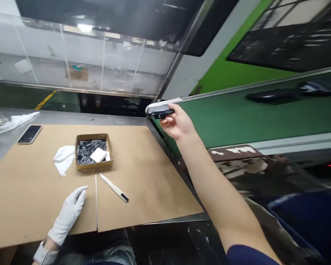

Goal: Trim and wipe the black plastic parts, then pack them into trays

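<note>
My right hand [176, 123], bare, is raised over the edge of a green conveyor belt [251, 117]. It pinches a small flat black part [159, 112] with a pale strip along its top. My left hand [68, 213], in a white glove, rests on the tan cardboard sheet [149, 187] with nothing in it. Nearest to it lie a white-handled utility knife [114, 187] and a cardboard tray [93, 151] heaped with small black parts, a white sponge block [98, 155] on top. A crumpled white cloth [64, 159] touches the tray's left side.
A smartphone [29, 134] lies at the cardboard's far left edge, on a grey table [71, 117]. Dark items [273, 96] ride on the belt. A blue bin [306, 224] stands low at right. A white cloth [13, 122] lies far left.
</note>
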{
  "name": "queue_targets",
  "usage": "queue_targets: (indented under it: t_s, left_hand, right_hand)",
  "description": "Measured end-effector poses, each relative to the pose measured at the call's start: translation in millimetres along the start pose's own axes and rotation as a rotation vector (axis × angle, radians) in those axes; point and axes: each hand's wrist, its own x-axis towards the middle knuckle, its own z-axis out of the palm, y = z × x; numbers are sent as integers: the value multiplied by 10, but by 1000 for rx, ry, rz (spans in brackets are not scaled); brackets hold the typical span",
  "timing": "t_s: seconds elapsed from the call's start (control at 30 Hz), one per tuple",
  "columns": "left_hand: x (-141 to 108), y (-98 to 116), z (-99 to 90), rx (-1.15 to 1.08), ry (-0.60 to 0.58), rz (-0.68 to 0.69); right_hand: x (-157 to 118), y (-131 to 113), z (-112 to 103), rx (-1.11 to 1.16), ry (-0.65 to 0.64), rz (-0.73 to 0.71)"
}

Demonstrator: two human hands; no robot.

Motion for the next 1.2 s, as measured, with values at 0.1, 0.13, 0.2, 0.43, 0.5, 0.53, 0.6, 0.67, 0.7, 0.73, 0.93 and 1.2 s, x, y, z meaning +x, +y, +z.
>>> queue_targets:
  t_s: [0.1,0.13,0.2,0.43,0.5,0.53,0.6,0.67,0.7,0.73,0.93,1.2]
  left_hand:
    - [-25,141,-53,-64,10,-26]
    - [-41,194,-81,-118,23,-41]
    - [-86,315,-157,-254,29,-59]
    - [-244,767,-528,-669,28,-27]
    - [-264,818,-585,-779,-4,-24]
    - [-271,825,-601,-842,-23,-31]
    - [-277,814,-613,-972,-58,-65]
    - [-283,786,-611,-1081,-82,-115]
    - [-286,770,-608,-1119,-91,-138]
    - [-290,755,-604,-1145,-99,-160]
    - [-291,700,-588,-1213,-93,-223]
    - [-244,717,-595,-1092,20,-251]
  right_hand:
    - [-539,456,313,113,-223,202]
    - [-698,596,384,122,-292,261]
    - [-964,849,494,126,-424,364]
    - [-1484,1448,748,195,-489,639]
    - [-1572,1548,787,201,-484,700]
    - [-1611,1590,798,204,-477,726]
    - [-1674,1660,805,208,-446,782]
    - [-1717,1712,794,203,-427,820]
    - [-1730,1732,784,194,-439,822]
    - [-1738,1749,772,182,-466,813]
    - [-1757,1818,716,108,-567,725]
    - [-1789,1974,602,-120,-695,554]
